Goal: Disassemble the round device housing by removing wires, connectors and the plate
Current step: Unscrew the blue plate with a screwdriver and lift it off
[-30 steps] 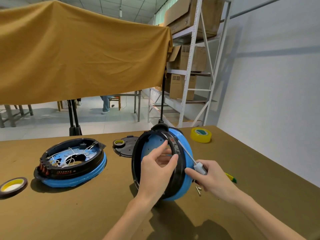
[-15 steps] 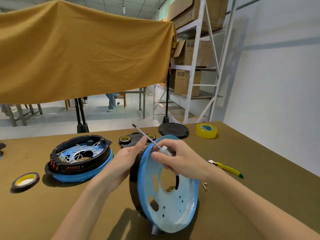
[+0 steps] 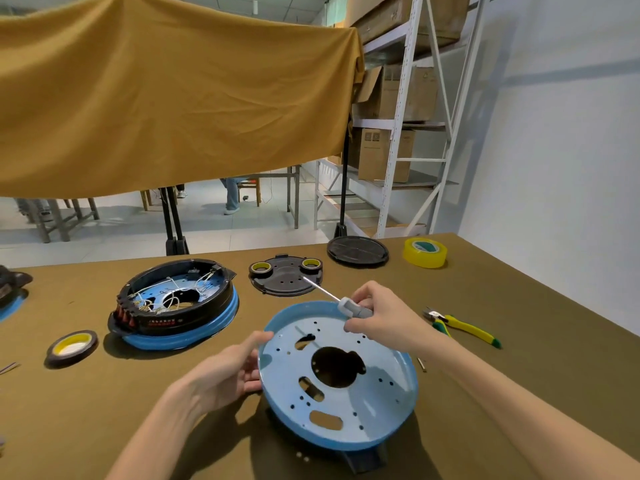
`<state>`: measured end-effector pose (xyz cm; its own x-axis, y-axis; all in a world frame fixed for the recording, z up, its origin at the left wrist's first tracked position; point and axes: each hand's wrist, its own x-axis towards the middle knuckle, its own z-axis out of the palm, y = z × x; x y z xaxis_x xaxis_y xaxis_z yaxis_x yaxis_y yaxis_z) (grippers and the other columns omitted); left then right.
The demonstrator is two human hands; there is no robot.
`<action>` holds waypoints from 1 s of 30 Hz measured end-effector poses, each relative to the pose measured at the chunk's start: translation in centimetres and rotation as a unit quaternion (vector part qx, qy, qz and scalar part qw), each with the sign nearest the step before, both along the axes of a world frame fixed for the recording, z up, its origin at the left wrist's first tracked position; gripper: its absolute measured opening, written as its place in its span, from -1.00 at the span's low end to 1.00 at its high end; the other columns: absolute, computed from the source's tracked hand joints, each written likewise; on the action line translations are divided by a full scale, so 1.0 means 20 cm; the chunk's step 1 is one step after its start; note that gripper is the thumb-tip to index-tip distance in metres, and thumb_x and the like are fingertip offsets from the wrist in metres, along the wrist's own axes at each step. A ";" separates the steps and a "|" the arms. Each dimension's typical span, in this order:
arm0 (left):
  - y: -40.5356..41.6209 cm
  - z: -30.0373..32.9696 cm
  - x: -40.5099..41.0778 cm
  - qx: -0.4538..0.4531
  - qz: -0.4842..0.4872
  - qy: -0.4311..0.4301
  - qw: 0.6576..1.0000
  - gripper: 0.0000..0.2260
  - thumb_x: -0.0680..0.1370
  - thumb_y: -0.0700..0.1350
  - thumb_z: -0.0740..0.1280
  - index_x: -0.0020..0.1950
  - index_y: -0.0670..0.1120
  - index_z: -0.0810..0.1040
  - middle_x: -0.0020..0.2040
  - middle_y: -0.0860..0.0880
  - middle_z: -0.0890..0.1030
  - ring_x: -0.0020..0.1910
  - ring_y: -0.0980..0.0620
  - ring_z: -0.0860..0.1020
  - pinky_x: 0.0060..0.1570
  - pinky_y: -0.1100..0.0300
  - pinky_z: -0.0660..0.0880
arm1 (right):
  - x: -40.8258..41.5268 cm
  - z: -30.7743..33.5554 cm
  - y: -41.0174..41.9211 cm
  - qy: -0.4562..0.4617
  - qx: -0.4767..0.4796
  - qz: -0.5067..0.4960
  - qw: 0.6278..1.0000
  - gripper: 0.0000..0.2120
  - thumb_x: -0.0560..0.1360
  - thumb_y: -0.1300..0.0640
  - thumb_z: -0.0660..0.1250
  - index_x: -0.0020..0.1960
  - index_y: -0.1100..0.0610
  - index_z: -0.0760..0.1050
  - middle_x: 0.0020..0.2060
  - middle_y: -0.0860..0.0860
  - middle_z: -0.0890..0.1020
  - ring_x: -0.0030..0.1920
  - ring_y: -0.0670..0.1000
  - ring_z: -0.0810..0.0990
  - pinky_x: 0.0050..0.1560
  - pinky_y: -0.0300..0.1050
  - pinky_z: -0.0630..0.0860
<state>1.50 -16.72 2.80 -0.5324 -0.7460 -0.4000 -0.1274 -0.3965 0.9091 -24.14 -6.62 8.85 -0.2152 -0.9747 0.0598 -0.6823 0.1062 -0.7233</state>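
Note:
A round housing lies in front of me with its light-blue plate (image 3: 374, 386) facing up, full of holes and slots; its black body shows only underneath at the near edge. My left hand (image 3: 228, 372) grips the plate's left rim, thumb on top. My right hand (image 3: 377, 317) rests on the far rim and holds a screwdriver (image 3: 348, 304) by its grey handle, the shaft pointing away to the upper left. A second housing (image 3: 173, 303), black ring on a blue base with white wires inside, sits to the left.
A black cover plate (image 3: 285, 284) carrying two small tape rolls lies behind. Yellow-handled cutters (image 3: 464, 327) are at the right, a yellow tape roll (image 3: 425, 252) at the far right, a dark tape roll (image 3: 72, 346) at the left. A round stand base (image 3: 357, 250) stands at the table's far edge.
The housing went from standing on edge to lying flat with the blue plate up. My left hand moved to the left rim; my right hand kept the screwdriver.

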 end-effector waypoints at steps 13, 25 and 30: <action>0.01 -0.11 -0.05 0.006 0.003 0.067 0.998 -0.46 0.42 0.17 0.44 0.23 -0.19 0.59 0.01 -0.15 0.76 -0.01 -0.05 0.75 -0.20 0.22 0.66 | 0.01 -0.02 0.11 0.014 -0.040 0.031 0.999 -0.81 0.38 -0.18 0.53 -0.07 -0.13 0.69 -0.27 -0.17 0.68 -0.22 -0.18 0.63 -0.17 -0.31 0.41; 0.00 -0.16 -0.05 0.002 -0.003 0.083 0.997 -0.51 0.47 0.15 0.42 0.20 -0.22 0.60 -0.01 -0.14 0.76 -0.04 -0.04 0.75 -0.22 0.25 0.65 | 0.01 0.04 0.07 0.038 -0.031 0.037 0.998 -0.82 0.38 -0.14 0.57 -0.08 -0.09 0.74 -0.27 -0.22 0.69 -0.20 -0.20 0.63 -0.31 -0.38 0.48; -0.03 -0.20 -0.05 0.001 -0.007 0.075 0.997 -0.46 0.42 0.16 0.46 0.19 -0.24 0.61 0.00 -0.16 0.76 -0.04 -0.06 0.75 -0.23 0.24 0.65 | 0.03 0.15 0.02 0.079 0.013 0.041 0.996 -0.82 0.38 -0.11 0.58 -0.07 -0.07 0.75 -0.23 -0.21 0.70 -0.19 -0.15 0.65 -0.32 -0.35 0.52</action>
